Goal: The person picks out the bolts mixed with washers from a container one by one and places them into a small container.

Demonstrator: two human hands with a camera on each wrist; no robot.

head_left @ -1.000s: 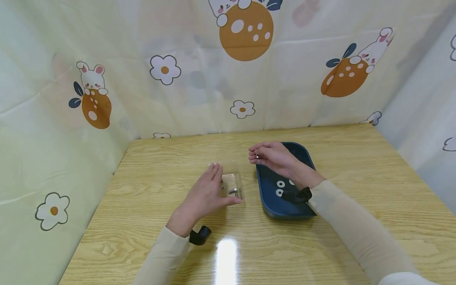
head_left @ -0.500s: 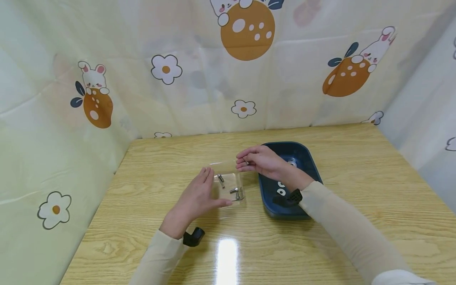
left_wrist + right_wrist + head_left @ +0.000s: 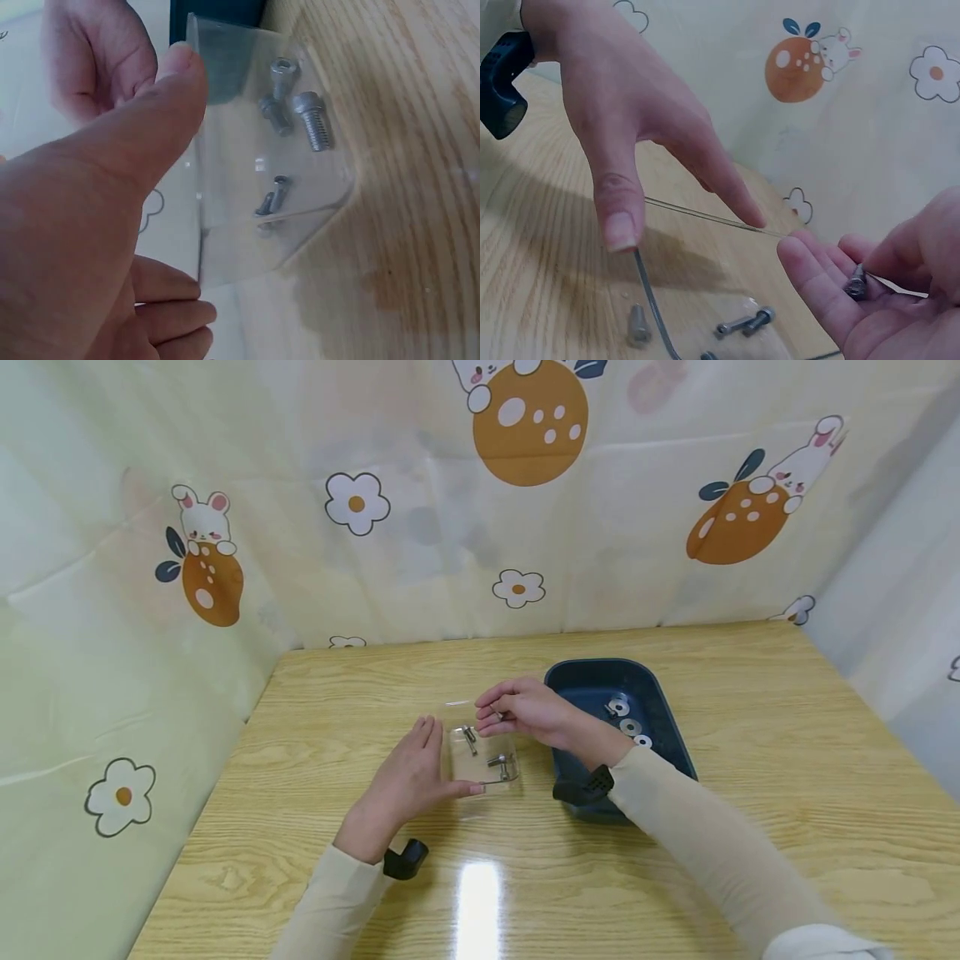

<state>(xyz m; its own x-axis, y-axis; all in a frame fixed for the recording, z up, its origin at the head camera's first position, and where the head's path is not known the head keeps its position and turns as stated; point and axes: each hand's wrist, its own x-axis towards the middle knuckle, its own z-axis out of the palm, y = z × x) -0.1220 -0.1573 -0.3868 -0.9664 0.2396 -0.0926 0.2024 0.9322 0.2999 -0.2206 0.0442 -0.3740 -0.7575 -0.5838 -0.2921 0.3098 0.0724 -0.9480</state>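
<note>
My left hand (image 3: 408, 781) rests on a clear plastic box (image 3: 468, 768), its straight thumb at the near rim and its straight fingers at the left side. Several silver socket-head bolts (image 3: 313, 120) lie inside, spread in small groups. Just above the box's far right part, my right hand (image 3: 532, 714) holds a small bolt (image 3: 856, 283) between thumb and fingers. Part of that bolt is hidden by the fingers.
Right of the box stands a dark blue tray (image 3: 675, 743) with several flat washers (image 3: 630, 727) in it. My right forearm crosses over it. Both stand on a wood-grain table (image 3: 315, 718), with a patterned cloth (image 3: 427, 552) behind.
My right hand has moved left from the blue tray to the clear box with the bolt, uncovering washers. My left hand has slid a little left along the box, showing more bolts.
</note>
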